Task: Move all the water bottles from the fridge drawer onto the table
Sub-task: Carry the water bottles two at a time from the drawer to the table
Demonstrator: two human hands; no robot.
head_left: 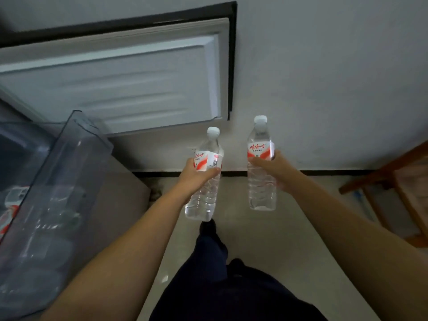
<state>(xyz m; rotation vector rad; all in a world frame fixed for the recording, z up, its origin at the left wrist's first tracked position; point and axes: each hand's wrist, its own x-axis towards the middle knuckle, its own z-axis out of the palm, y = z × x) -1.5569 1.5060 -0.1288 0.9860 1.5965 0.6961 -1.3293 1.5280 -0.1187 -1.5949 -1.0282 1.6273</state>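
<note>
Wooden chair [393,181] right; open fridge door [120,77] against wall [324,66].

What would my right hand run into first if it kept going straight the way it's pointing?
Probably the grey wall. The right hand, gripping a water bottle, points forward, and nothing shows between them, though depth is hard to judge.

Two clear plastic water bottles with white caps and red-white labels are held up: one [205,179] at 12 o'clock, one [261,167] at 1 o'clock. One transparent fridge drawer [58,181] (contents blurred) at 9 o'clock.
</note>
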